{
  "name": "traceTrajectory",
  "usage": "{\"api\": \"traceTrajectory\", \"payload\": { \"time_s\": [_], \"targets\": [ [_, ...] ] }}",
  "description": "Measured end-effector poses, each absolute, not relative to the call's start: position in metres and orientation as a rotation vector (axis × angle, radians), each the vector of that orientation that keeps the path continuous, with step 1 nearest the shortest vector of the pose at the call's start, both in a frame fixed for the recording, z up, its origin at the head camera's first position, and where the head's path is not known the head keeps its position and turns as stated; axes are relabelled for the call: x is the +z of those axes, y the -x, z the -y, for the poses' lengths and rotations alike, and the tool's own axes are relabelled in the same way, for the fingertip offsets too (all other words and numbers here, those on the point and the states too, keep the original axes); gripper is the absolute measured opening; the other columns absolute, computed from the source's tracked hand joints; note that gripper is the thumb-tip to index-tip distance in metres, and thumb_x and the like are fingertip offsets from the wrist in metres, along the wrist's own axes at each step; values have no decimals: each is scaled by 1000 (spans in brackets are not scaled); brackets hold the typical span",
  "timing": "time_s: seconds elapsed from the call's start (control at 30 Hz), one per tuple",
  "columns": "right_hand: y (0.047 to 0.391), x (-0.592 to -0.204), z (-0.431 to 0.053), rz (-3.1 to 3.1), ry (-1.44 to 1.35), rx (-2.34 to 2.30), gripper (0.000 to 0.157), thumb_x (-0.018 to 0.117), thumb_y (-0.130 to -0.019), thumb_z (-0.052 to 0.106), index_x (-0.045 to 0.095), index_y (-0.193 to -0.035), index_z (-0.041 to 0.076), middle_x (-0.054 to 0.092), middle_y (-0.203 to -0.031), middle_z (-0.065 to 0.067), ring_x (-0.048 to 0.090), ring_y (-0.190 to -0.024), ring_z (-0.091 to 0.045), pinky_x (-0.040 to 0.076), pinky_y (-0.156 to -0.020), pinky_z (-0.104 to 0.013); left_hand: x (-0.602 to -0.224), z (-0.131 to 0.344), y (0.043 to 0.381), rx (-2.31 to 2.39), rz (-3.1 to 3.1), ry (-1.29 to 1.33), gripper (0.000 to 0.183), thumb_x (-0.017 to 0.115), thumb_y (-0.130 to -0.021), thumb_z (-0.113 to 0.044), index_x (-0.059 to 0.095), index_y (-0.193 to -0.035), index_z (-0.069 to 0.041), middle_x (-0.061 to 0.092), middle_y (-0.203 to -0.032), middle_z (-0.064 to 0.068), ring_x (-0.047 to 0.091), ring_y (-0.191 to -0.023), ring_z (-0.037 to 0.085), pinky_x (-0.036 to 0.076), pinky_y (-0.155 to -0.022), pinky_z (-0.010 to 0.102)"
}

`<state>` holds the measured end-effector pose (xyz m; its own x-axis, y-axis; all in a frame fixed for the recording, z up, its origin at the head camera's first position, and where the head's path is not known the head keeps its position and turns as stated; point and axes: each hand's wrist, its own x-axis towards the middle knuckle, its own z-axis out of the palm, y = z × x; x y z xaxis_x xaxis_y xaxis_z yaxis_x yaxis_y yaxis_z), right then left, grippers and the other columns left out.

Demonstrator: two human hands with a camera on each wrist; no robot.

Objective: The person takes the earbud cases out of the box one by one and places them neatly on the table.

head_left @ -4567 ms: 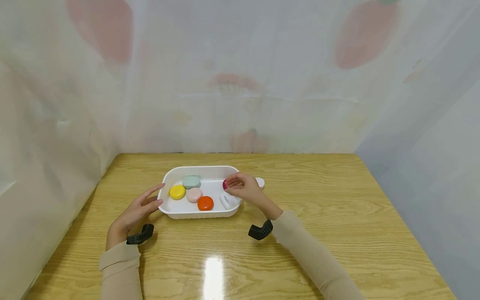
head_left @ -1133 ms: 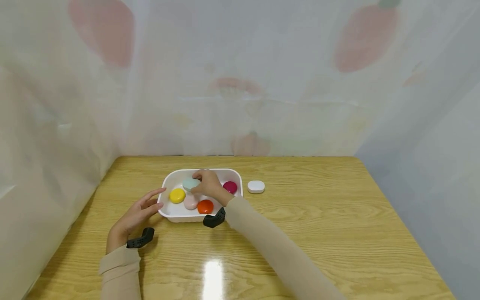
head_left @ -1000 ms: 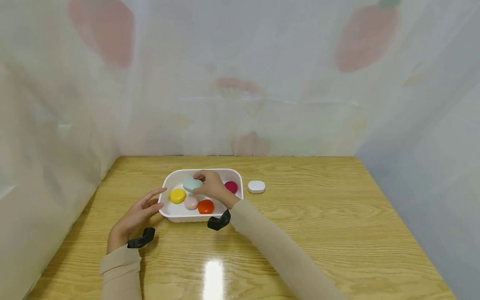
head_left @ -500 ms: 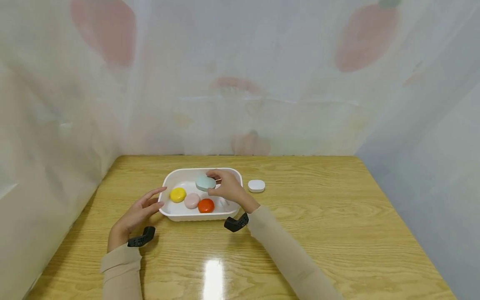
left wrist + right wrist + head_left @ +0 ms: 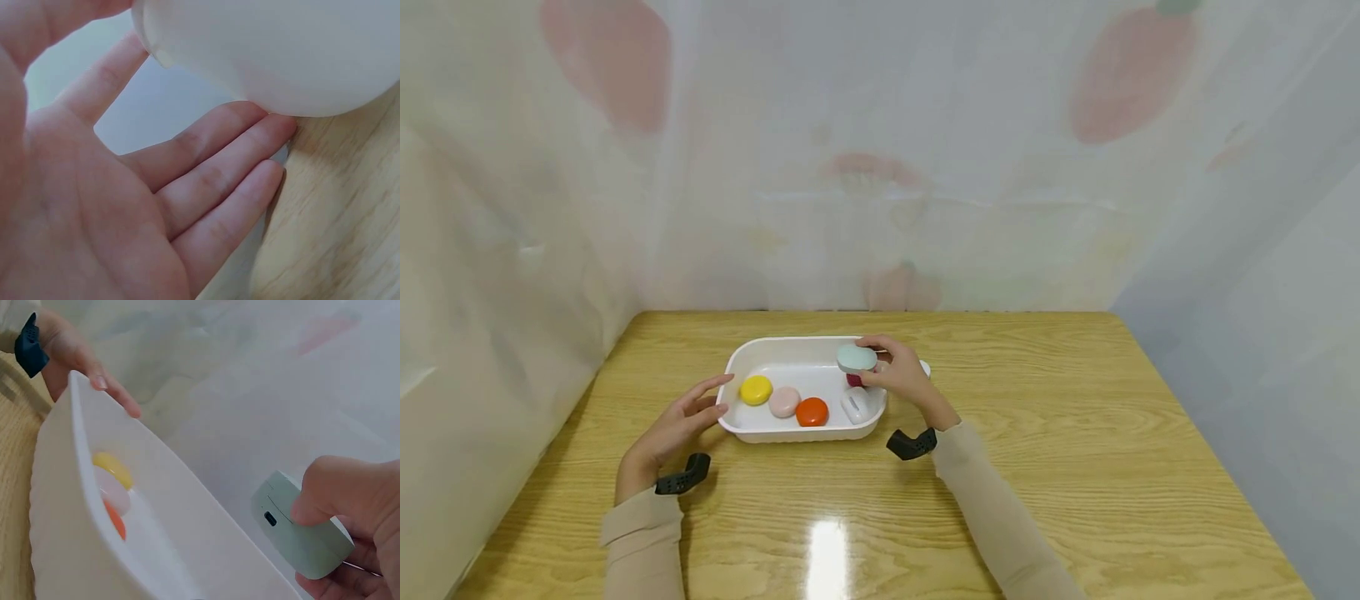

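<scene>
My right hand [image 5: 904,377] pinches a pale green earbud charging case [image 5: 857,358] above the right end of a white tray [image 5: 805,434]. In the right wrist view the case shows a lid seam and a small charging port. A dark red case [image 5: 854,380] is partly hidden beneath it. My left hand [image 5: 672,427] touches the tray's left end with extended fingers [image 5: 219,181]. Inside the tray lie a yellow round case [image 5: 756,390], a pale pink one [image 5: 785,402], an orange one [image 5: 812,412] and a white one [image 5: 855,406].
A white case [image 5: 926,367] on the table, right of the tray, is mostly hidden behind my right hand. The wood-grain table [image 5: 1075,433] is bounded by pale printed curtains [image 5: 1000,208] at the back and sides.
The pale green case has been lifted from the tray's back left and carried right by my right hand, over the dark red one. My left hand stays at the tray's left end.
</scene>
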<state>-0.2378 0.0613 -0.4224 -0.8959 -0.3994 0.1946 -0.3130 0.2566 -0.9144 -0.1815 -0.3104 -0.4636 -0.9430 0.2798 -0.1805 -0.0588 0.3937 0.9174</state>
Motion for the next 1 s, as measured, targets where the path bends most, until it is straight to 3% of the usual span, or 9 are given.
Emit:
{"api": "traceTrajectory", "payload": {
  "time_s": [0.3, 0.6, 0.83, 0.9, 1.0],
  "targets": [
    [241, -432, -93, -2416, 728, -1853, 45, 69, -82, -2, 59, -126, -4, 58, -131, -24, 56, -115, -29, 48, -99, -24, -464, 311, 180, 1566, -2350, -196, 58, 48, -101, -28, 25, -153, -16, 24, -156, 29, 29, -140, 47, 25, -110, 70],
    [244, -440, -124, -2420, 599, -1884, 46, 67, -84, -2, 57, -129, -4, 56, -134, -25, 55, -112, -15, 47, -104, -42, -463, 311, 180, 1563, -2335, -191, 59, 48, -101, -29, 23, -153, -16, 21, -157, 29, 27, -141, 49, 23, -110, 72],
    [247, -451, -155, -2413, 571, -1822, 46, 65, -87, -1, 54, -131, -5, 52, -139, -25, 54, -108, 4, 48, -104, -35, -464, 312, 180, 1575, -2329, -169, 59, 49, -101, -29, 24, -153, -17, 22, -157, 29, 27, -141, 48, 21, -110, 73],
    [248, -456, -164, -2423, 544, -1804, 46, 65, -88, 0, 53, -133, -4, 52, -140, -25, 54, -109, 3, 47, -105, -35, -464, 312, 181, 1578, -2329, -168, 59, 49, -101, -29, 24, -153, -17, 23, -156, 29, 29, -140, 48, 21, -110, 73],
    [250, -462, -176, -2435, 506, -1782, 46, 63, -89, 0, 52, -134, -4, 50, -141, -25, 55, -115, -11, 48, -105, -35, -465, 312, 182, 1581, -2330, -167, 59, 49, -101, -29, 24, -153, -18, 25, -155, 30, 29, -139, 48, 21, -110, 73]
  ]
}}
